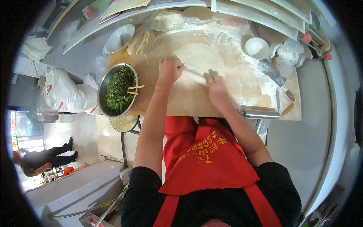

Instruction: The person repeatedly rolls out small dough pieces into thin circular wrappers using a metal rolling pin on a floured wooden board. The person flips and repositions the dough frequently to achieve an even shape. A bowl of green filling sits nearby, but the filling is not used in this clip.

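A thin, pale dough sheet [204,55] lies on a floured wooden board [181,105]. Its near edge forms a thick dough roll [194,76] slanting between my hands. My left hand [171,69] pinches the roll's left end, fingertips curled in. At the other end, my right hand [217,89] grips the roll, slightly blurred, with its thumb hidden from sight. Left of my left forearm stands a stainless steel bowl [101,103] full of chopped greens [119,90], with a pair of wooden chopsticks [137,86] sticking out over its rim.
Rested dough pieces [141,42] sit beside a white bowl [120,38]. Behind are bowls of flour [168,20]. On the right lie a white cup [257,48], a flour-dusted broad blade [268,71] and a metal rolling pin [261,114]. Someone [45,159] stands far left.
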`<state>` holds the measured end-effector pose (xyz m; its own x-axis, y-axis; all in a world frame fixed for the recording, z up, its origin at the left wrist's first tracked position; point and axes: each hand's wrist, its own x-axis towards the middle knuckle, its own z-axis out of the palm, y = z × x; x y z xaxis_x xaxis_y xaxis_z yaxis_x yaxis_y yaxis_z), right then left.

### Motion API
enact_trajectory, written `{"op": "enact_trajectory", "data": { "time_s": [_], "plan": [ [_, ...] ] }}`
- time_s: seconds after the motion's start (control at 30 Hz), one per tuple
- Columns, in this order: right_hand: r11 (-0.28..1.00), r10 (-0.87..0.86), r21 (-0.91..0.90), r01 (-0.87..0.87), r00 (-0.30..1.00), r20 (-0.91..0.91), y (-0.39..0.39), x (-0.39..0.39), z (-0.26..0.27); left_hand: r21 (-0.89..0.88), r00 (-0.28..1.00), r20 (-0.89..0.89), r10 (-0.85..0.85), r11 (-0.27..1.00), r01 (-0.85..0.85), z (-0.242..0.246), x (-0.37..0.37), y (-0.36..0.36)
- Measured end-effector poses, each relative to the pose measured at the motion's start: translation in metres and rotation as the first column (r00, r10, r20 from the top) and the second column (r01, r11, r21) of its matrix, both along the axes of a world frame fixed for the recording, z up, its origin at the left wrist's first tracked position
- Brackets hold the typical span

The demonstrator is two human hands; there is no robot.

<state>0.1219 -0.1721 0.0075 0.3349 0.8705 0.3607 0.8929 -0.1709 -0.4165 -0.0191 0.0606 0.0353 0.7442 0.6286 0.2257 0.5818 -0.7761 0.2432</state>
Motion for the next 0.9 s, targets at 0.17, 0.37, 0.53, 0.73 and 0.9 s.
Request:
{"op": "enact_trajectory", "data": {
  "time_s": [0.17, 0.37, 0.53, 0.73, 0.9],
  "plan": [
    [0.983, 0.032, -0.184, -0.031, 0.999, 0.006, -0.009, -0.008, 0.021, -0.046, 0.986, -0.004, -0.169, 0.985, 0.169, 0.0, -0.007, -0.042],
    [0.977, 0.203, -0.069, -0.203, 0.979, -0.018, 0.011, -0.055, 0.012, 0.04, 0.966, 0.099, -0.239, 0.971, 0.237, -0.026, -0.04, -0.087],
    [0.973, 0.229, -0.047, -0.228, 0.973, 0.025, -0.014, -0.09, -0.013, -0.103, 1.0, -0.02, -0.016, 0.995, 0.014, -0.033, -0.087, -0.13],
    [0.994, -0.005, -0.107, 0.01, 0.999, 0.053, 0.07, -0.009, 0.014, 0.056, 0.99, -0.011, -0.139, 0.989, 0.139, -0.015, 0.007, -0.02],
    [0.994, 0.014, 0.112, 0.002, 0.989, -0.145, 0.072, -0.005, 0.015, 0.165, 0.986, -0.141, -0.085, 0.98, 0.108, -0.025, 0.027, -0.043]
  ]
}}
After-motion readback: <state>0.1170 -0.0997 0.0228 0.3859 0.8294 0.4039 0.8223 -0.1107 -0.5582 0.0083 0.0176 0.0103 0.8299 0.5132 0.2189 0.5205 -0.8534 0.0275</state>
